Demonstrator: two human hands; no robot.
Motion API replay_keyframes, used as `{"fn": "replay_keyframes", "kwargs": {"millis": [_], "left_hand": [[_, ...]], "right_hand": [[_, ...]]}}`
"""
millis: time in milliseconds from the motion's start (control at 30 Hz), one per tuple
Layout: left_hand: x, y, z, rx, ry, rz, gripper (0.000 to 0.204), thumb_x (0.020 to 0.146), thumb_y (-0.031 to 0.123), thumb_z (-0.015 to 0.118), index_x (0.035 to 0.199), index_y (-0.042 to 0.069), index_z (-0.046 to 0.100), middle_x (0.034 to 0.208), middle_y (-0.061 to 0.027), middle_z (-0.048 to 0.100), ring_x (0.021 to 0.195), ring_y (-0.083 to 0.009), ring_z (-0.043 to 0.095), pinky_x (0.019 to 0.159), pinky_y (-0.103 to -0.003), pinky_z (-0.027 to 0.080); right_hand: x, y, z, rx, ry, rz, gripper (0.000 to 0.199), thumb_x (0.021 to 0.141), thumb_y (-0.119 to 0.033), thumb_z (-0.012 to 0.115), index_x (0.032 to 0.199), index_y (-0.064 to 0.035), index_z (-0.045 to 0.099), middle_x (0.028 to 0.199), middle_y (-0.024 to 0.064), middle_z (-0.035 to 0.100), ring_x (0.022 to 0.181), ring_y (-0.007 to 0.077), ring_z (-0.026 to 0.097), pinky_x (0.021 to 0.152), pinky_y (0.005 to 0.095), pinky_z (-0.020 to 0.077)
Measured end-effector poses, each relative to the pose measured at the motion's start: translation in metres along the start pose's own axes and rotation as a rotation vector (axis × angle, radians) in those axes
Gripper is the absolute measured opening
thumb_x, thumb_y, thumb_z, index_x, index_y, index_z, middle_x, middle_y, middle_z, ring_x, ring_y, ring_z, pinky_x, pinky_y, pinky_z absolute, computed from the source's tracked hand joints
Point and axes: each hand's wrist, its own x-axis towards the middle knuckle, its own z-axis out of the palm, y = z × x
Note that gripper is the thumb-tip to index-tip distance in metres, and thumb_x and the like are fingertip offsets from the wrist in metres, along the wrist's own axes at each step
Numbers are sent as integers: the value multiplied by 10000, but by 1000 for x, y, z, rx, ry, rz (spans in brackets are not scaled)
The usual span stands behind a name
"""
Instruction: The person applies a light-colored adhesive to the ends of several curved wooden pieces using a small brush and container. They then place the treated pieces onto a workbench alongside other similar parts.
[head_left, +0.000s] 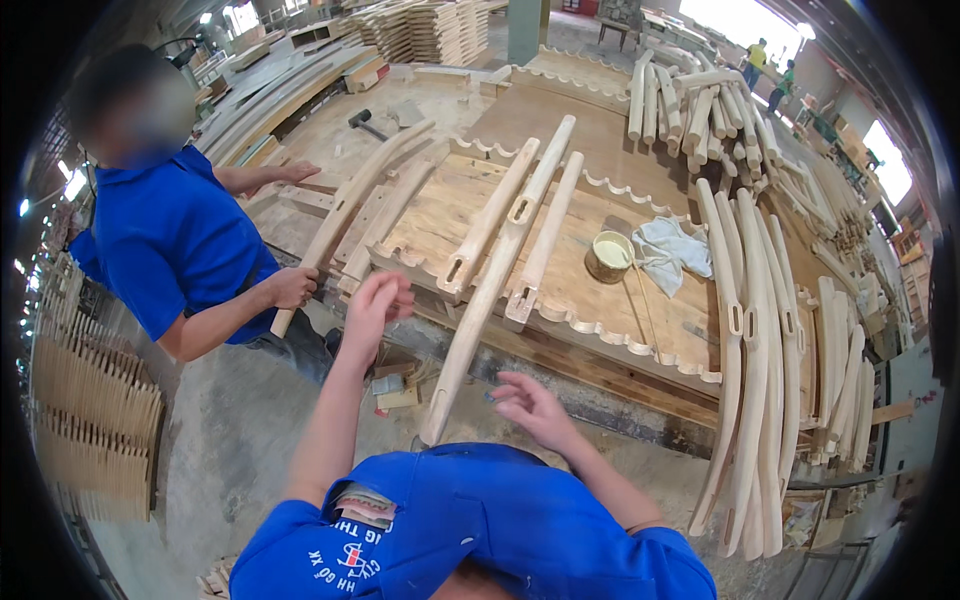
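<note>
My left hand (374, 308) is raised with loosely bent fingers, empty, left of a long curved wooden piece (470, 345). That piece lies across a scalloped-edge wooden rack (615, 338), its near end jutting out toward me and a slot in its upper part. My right hand (535, 408) hovers to the right of that near end, thumb and fingers apart; a small bluish spot shows at a fingertip. Neither hand touches the wood. On either side of the long piece rest a shorter slotted wooden bar (492, 212) and another shorter bar (552, 232) with a notched near end.
A pot of pale paste (608, 258), a thin stick (647, 308) and a white cloth (672, 248) lie on the rack. Slotted curved pieces (755, 350) are stacked at right. At left, a co-worker (185, 240) grips a curved piece (350, 205); a black mallet (367, 124) lies beyond.
</note>
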Motion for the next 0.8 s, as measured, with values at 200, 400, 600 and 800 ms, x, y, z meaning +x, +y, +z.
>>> {"fn": "replay_keyframes", "kwargs": {"millis": [200,400,600,800], "left_hand": [[125,7,55,-33,-310,-247,457,915,262,547,1281,24,409,1093,-96,553,928,-188,588,819,-333,491],[165,-18,79,68,-378,-173,581,889,296,572,1342,7,352,1210,-178,535,1034,-254,555,852,-374,469],[164,37,37,127,-420,33,533,921,284,544,1358,34,369,1063,-153,588,816,-198,605,647,-322,522],[205,40,-42,77,-439,-38,415,926,291,540,1220,19,433,943,-121,573,639,-189,588,521,-317,513]], "right_hand": [[36,24,85,396,152,153,773,854,-128,634,1443,-107,135,1126,106,576,982,231,615,796,367,504],[60,8,138,269,483,-100,528,776,56,552,1230,-65,313,792,82,517,554,173,546,464,305,486],[53,-7,174,341,535,-208,515,766,66,554,1222,-56,348,768,82,514,551,160,545,465,296,484],[88,-13,213,394,424,-211,595,767,45,577,1289,-70,316,793,80,518,556,155,540,470,293,485]]}}
